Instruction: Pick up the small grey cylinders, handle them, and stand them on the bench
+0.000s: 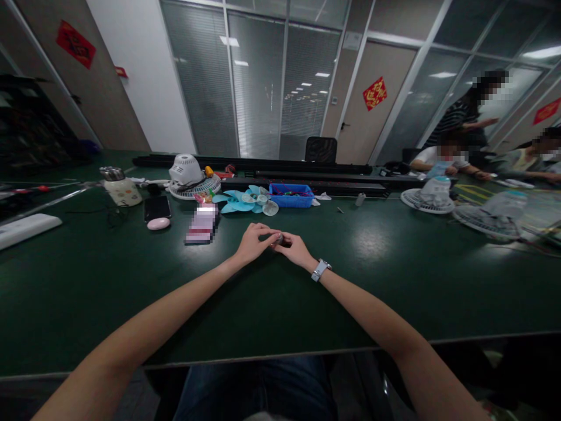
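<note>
My left hand [255,242] and my right hand [296,248] meet above the dark green table [263,310]. Between their fingertips is a small round grey object [279,239], mostly covered by the fingers, so its kind does not show. Both hands are closed around it, thumbs toward me. A silver watch [321,270] is on my right wrist. Just beyond the hands lie light-blue fan blades [245,200] and a blue plastic basket [291,196] holding small parts and red wires.
To the left are a phone [202,223], a black device [156,209], a pink oval case [158,224] and a bottle [121,190]. A white fan housing [184,169] stands behind them. Rightward are a small cylinder [360,199], more fan housings [432,196] and several people.
</note>
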### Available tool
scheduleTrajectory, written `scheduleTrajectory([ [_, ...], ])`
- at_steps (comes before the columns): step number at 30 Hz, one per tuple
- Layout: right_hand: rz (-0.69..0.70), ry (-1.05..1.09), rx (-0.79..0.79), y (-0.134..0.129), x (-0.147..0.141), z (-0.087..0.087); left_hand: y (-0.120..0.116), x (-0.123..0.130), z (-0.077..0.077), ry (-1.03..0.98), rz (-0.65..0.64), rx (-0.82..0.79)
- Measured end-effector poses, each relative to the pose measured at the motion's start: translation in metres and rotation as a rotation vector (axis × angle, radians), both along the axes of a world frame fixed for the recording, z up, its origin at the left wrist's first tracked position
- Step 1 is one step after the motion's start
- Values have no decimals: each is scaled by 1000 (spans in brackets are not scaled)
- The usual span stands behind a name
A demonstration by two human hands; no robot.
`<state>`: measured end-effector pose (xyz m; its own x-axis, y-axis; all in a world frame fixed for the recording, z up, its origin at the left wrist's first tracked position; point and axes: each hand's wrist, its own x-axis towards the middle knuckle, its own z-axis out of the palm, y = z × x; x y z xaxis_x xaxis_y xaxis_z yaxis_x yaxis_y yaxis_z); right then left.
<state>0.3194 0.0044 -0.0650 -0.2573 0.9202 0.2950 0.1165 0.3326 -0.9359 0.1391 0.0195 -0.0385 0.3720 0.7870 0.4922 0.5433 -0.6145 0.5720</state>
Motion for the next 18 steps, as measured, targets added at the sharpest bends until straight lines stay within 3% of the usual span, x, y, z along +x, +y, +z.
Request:
scheduleTrajectory([
  [5, -23, -51, 8, -2, 0, 1, 10, 4, 19, 79, -43, -51],
  [8, -34, -56, -17, -2, 0, 2, 11, 0, 25, 7, 26, -4],
  [13, -75, -112, -9, -4, 0, 5, 1, -24, 2, -26, 163, -33],
  [18, -68, -75, -2, -2, -3, 1, -5, -35, -22, 96, 105, -125],
])
